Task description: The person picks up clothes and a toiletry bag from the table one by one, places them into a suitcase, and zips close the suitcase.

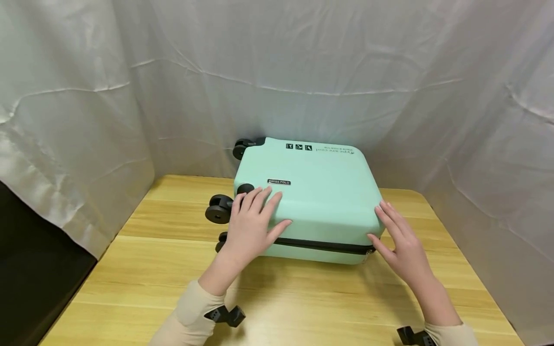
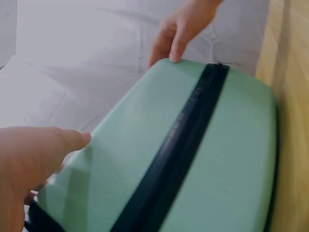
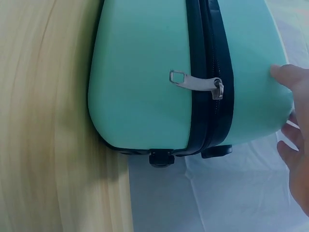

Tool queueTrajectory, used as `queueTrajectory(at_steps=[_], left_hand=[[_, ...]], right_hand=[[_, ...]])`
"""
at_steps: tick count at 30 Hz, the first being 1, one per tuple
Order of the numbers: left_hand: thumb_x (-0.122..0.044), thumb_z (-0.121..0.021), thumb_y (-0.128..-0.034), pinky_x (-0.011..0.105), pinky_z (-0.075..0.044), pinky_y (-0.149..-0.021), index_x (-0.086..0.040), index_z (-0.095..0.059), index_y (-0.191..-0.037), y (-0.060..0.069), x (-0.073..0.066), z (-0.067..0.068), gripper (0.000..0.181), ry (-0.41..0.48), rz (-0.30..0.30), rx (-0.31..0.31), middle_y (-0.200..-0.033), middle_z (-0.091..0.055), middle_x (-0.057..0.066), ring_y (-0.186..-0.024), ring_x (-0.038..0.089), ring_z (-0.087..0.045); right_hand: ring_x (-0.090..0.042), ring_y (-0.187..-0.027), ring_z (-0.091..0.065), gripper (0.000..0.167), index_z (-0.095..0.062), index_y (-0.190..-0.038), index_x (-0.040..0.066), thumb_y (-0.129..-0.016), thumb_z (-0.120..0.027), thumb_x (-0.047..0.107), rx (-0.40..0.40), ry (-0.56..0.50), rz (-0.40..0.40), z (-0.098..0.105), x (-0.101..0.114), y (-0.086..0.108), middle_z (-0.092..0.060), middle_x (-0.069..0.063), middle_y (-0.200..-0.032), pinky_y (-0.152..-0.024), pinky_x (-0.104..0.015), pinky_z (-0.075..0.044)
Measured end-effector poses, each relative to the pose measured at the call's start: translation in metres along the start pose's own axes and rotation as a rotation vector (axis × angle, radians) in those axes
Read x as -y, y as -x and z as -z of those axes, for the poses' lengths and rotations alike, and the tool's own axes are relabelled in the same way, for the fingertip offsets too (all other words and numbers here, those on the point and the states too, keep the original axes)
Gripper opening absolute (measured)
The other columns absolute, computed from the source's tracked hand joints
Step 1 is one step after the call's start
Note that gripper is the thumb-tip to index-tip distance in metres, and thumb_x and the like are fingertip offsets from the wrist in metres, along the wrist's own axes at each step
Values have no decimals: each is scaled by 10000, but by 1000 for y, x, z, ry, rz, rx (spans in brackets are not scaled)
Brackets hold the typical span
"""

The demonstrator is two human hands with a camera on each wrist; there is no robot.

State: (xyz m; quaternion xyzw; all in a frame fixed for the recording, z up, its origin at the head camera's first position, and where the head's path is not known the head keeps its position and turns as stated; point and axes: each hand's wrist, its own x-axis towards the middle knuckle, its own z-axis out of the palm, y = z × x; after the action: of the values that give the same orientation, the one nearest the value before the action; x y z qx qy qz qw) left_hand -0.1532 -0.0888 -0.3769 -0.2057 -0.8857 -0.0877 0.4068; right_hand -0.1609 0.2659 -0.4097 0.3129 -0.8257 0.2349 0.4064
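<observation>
A mint-green suitcase [image 1: 316, 192] lies flat on the wooden table, its black wheels [image 1: 218, 209] pointing left. My left hand [image 1: 251, 228] rests with spread fingers on the near left edge of its top, beside the SWISS POLO label [image 1: 279, 182]. My right hand [image 1: 402, 245] touches the near right corner, fingers on the top edge and thumb lower on the side. In the right wrist view a silver zipper pull [image 3: 195, 83] hangs at the black zipper band [image 3: 212, 116], and a black fitting [image 3: 161, 158] shows on the suitcase's end.
The wooden table [image 1: 151, 283] extends around the suitcase on the left, front and right. Pale grey curtains [image 1: 303, 62] hang close behind and at both sides. A dark area [image 1: 34, 269] lies beyond the table's left edge.
</observation>
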Motion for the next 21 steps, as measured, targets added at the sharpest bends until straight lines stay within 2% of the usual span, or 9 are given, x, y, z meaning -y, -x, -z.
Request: queueTrajectory(at_steps=[2,6,9,13,15,18,21], left_hand=[[-508,-669,-867,502,-403,-1028,-164,-632,-1276,-2,3,6,536,93,18,10,-1297,-624,88,-1219,294,-545],[-341,-712,-873,504,-417,-1039,-111,-687,-1179,-5,12,18,383,332,78,22,-1209,-671,89,-1191,289,-573],[-285,-694,-900,490,-422,-1056,-102,-694,-1172,-6,21,26,328,486,148,63,-1200,-679,68,-1197,262,-576],[-278,-649,-939,458,-441,-1056,-115,-679,-1208,-6,33,40,316,634,267,136,-1237,-671,46,-1218,235,-579],[-294,-629,-952,435,-451,-1048,-141,-672,-1225,-5,40,47,316,684,335,168,-1254,-666,21,-1226,206,-578],[-301,-608,-965,369,-496,-966,-162,-673,-1227,-5,51,56,303,769,434,200,-1232,-673,17,-1137,172,-614],[-318,-568,-987,247,-498,-933,-151,-661,-1241,-3,61,65,318,883,526,243,-1234,-673,51,-1104,150,-630]], right_hand=[[-205,-1398,-441,646,-580,-1317,-18,-959,-522,517,-7,-11,-33,1,1,1,-565,-227,-1361,-1165,-161,-269],[-110,-1389,-441,653,-594,-1301,-13,-948,-526,533,-26,-40,-98,6,3,4,-590,-222,-1330,-1144,-130,-281],[-64,-1380,-440,662,-602,-1293,-13,-942,-524,542,-45,-51,-129,11,3,7,-608,-236,-1295,-1142,-132,-288],[-18,-1357,-448,633,-616,-1282,0,-938,-549,527,-55,-50,-172,17,3,12,-624,-241,-1262,-1131,-118,-292],[13,-1346,-443,544,-618,-1285,14,-936,-616,430,-44,-50,-207,20,3,15,-627,-226,-1266,-1125,-107,-290],[92,-1297,-442,442,-625,-1276,25,-877,-723,188,-28,-51,-262,23,4,19,-639,-164,-1274,-1085,-63,-302],[178,-1194,-456,481,-630,-1266,29,-801,-747,-2,-13,-72,-338,26,5,23,-632,16,-1276,-1006,-8,-326]])
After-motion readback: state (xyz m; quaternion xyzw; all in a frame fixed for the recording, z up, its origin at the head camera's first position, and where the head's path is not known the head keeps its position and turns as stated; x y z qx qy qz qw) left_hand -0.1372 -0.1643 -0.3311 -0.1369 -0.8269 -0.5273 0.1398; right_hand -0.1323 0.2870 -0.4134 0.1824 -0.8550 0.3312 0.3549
